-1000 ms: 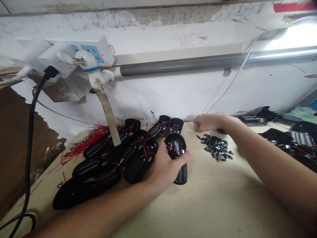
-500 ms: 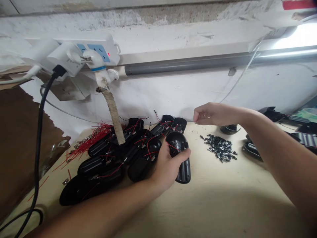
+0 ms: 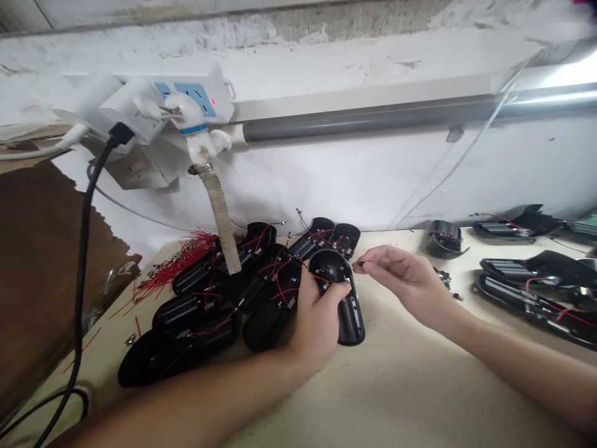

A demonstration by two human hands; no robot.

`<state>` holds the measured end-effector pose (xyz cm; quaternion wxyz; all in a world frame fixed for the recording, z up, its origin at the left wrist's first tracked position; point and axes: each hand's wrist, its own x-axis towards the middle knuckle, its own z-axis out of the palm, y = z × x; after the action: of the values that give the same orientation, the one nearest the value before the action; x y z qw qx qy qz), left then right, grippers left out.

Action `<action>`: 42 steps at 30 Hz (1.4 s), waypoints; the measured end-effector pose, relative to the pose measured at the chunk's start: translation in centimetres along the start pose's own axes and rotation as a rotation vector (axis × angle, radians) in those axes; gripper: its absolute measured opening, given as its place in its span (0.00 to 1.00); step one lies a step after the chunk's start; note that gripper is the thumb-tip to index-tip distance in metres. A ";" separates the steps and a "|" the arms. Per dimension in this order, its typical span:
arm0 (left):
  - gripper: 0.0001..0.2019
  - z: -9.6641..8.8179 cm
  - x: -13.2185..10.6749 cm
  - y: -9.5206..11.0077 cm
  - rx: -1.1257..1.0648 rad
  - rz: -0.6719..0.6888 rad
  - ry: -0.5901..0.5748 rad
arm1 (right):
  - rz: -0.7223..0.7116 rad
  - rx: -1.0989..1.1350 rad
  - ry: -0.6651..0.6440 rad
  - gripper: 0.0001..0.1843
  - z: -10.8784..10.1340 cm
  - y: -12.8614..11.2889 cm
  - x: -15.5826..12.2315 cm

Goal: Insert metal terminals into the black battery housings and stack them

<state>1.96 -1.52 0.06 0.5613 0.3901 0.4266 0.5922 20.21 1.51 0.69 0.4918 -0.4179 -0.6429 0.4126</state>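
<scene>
1. The left hand (image 3: 319, 317) is gripping a black plastic housing (image 3: 349, 326) beside wired housings (image 3: 175, 312) on the bench (image 3: 396, 386).
2. The right hand (image 3: 413, 280) is pinching a small dark part (image 3: 362, 264) just right of the gripped housing.
3. Red wires (image 3: 193, 246) are lying heaped farther back.
4. A gray pipe (image 3: 364, 122) is spanning the wall (image 3: 326, 174).

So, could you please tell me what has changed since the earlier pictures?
The right hand has moved down and closer to the black housing, and holds a small dark piece beside it. The left hand's grip on the housing stayed.
</scene>
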 end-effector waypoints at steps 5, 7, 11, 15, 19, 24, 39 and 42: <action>0.15 -0.4 0.2 -0.7 0.062 0.037 0.016 | -0.085 -0.039 0.048 0.07 1.3 1.0 -1.2; 0.12 -0.5 0.2 -0.8 0.076 0.031 0.014 | -0.132 -0.082 0.025 0.05 1.6 1.2 -1.5; 0.14 -0.5 0.1 -0.7 0.055 0.009 -0.003 | -0.171 -0.014 0.063 0.08 1.9 1.2 -1.9; 0.17 -0.5 0.1 -0.8 0.089 0.061 -0.004 | -0.139 0.019 0.087 0.05 1.7 1.1 -1.8; 0.11 -0.5 0.2 -0.9 0.135 0.116 0.005 | -0.110 0.011 0.058 0.03 1.5 0.9 -1.6; 0.07 -0.5 0.3 -0.8 0.130 0.125 0.007 | -0.148 -0.031 0.076 0.02 1.5 0.8 -1.8; 0.11 -0.6 0.3 -1.0 0.122 0.084 -0.018 | -0.097 -0.012 0.105 0.05 1.5 1.2 -1.6; 0.14 -0.5 0.3 -1.0 0.109 0.089 -0.015 | -0.134 -0.038 0.071 0.07 1.5 1.0 -1.7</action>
<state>1.79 -1.25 -1.04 0.5156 0.4431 0.4364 0.5894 19.12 0.03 -0.99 0.5327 -0.3975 -0.6594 0.3513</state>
